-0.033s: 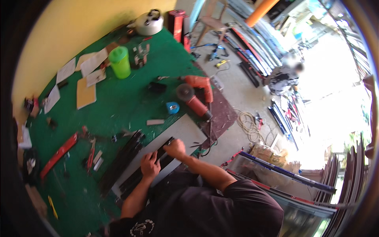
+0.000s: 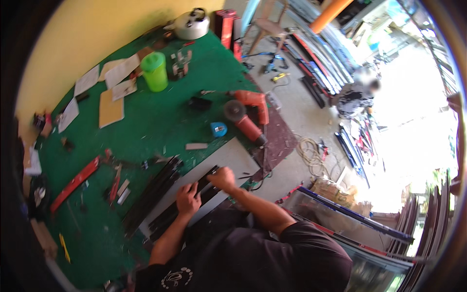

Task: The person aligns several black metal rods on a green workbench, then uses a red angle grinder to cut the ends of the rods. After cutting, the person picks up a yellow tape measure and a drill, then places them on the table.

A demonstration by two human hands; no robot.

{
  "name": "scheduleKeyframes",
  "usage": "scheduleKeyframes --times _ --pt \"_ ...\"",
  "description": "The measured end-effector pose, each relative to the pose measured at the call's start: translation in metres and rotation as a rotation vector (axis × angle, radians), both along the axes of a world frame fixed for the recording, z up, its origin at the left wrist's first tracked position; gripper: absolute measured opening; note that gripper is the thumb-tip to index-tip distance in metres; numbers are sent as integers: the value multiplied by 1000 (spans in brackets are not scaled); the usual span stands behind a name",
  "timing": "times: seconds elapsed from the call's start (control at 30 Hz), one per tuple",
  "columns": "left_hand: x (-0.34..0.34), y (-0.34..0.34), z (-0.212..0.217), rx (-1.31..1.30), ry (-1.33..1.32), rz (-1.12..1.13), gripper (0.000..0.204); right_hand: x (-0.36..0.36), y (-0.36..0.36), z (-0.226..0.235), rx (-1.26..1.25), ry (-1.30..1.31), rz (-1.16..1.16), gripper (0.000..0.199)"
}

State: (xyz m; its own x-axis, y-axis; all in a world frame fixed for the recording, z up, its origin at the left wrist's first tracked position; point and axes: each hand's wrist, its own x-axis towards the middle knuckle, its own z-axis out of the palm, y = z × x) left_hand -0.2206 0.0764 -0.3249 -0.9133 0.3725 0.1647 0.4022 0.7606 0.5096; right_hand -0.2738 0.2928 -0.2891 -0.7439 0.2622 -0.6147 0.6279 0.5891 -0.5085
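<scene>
A long black bar, probably a metal profile (image 2: 166, 218), lies slantwise over a pale grey board (image 2: 237, 152). My left hand (image 2: 188, 199) holds the middle of this bar, its fingers bent over the edge. At the bar's far end, my right hand (image 2: 223, 179) is closed, with the fingertips pressed on the bar. Whether a small part is also pinched there is hidden. Just left of my hands lie several more black bars (image 2: 153, 197) in a bundle. A second dark length runs alongside the held bar, on the side nearer my body.
On the green table (image 2: 160, 126) lie an angle grinder (image 2: 247, 127), a drill (image 2: 254, 103), a blue tape measure (image 2: 218, 129), a light strip (image 2: 196, 146) and pliers (image 2: 116, 184). A green tumbler (image 2: 154, 73) stands farther back. Another person (image 2: 356, 97) crouches on the floor at the right.
The whole view has shifted slightly, so the table and tools sit a little farther right. Both hands keep their places on the black bar.
</scene>
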Motion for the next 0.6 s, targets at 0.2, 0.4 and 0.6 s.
scheduleKeyframes --times 0.2,0.4,0.6 --pt "1 -5 15 171 -7 28 54 36 122 21 343 -80 833 48" --pt "-1 -45 34 -61 146 476 55 79 154 53 373 -288 847 44" --pt "-15 -80 27 -75 8 349 50 38 70 45 81 253 617 46"
